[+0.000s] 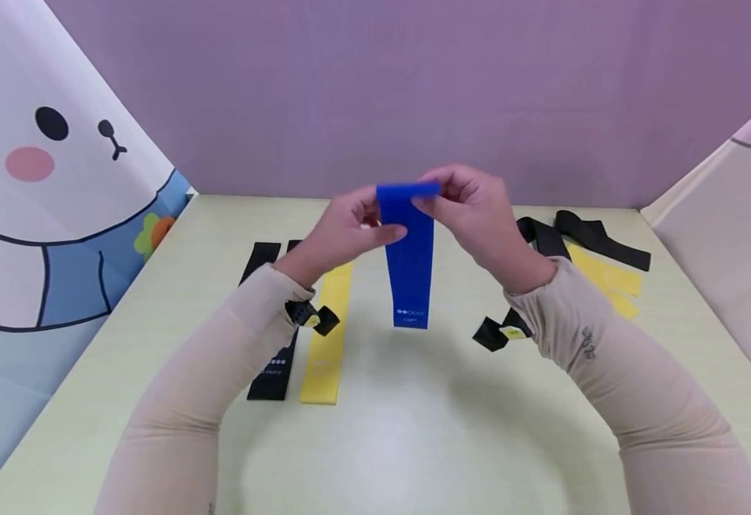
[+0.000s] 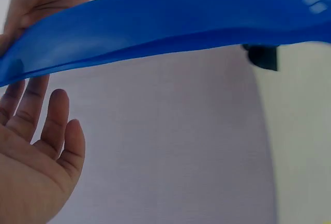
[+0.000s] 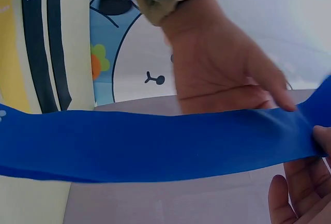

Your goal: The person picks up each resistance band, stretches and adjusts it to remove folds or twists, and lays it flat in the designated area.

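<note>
A blue elastic band (image 1: 410,265) hangs upright above the table, white dots printed near its lower end. My right hand (image 1: 436,197) pinches its folded top edge. My left hand (image 1: 385,225) pinches the band's left side just below, thumb on the front. In the left wrist view the blue band (image 2: 165,22) stretches across the top, and three fingers (image 2: 44,125) lie straight beneath it. The right wrist view has the blue band (image 3: 155,146) running across, the left hand (image 3: 222,69) behind it and my right thumb (image 3: 323,136) on its end.
On the pale table (image 1: 414,429) a yellow band (image 1: 327,336) and black bands (image 1: 272,365) lie flat at the left. More black bands (image 1: 581,236) and a yellow one (image 1: 607,279) lie at the right rear. Printed panels wall in the left, back and right.
</note>
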A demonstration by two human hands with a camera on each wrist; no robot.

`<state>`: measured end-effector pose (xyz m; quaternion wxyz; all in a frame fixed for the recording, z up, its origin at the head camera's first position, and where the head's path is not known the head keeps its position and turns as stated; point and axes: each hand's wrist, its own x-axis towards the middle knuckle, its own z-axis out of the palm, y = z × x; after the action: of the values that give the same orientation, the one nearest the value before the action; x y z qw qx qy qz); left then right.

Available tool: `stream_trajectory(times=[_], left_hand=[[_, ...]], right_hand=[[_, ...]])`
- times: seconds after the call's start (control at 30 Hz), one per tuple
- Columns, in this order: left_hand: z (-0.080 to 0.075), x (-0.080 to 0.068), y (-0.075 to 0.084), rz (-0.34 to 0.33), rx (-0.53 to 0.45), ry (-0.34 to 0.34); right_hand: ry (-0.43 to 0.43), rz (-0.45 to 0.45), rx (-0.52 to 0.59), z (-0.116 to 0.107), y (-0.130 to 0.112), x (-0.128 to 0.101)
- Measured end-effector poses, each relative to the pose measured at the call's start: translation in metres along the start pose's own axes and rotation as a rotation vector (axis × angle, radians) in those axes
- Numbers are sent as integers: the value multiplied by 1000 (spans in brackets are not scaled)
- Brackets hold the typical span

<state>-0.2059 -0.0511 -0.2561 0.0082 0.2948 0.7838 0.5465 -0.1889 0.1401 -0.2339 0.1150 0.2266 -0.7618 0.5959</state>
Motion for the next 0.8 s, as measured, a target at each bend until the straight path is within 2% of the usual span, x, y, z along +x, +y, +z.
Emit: stream_trajectory(times=[0.13,0.33,0.53,0.7,0.8], left_hand=[[8,-7,-16,-90,-34,-56],[28,-14,-47,-215,-107,-139],[56,-22,-76,-274,-119,-253],[70,-35,-84,-369,-116,-301],[75,-44,-84,-436,-152,-330]], right_hand=[[30,1,-9,0,-4,3],[71,-8,88,-2,-10,8],[86,20,81,-4,-17,12],[131,85,114,-7,-15,18],[167,137,167,-10,-9,24]])
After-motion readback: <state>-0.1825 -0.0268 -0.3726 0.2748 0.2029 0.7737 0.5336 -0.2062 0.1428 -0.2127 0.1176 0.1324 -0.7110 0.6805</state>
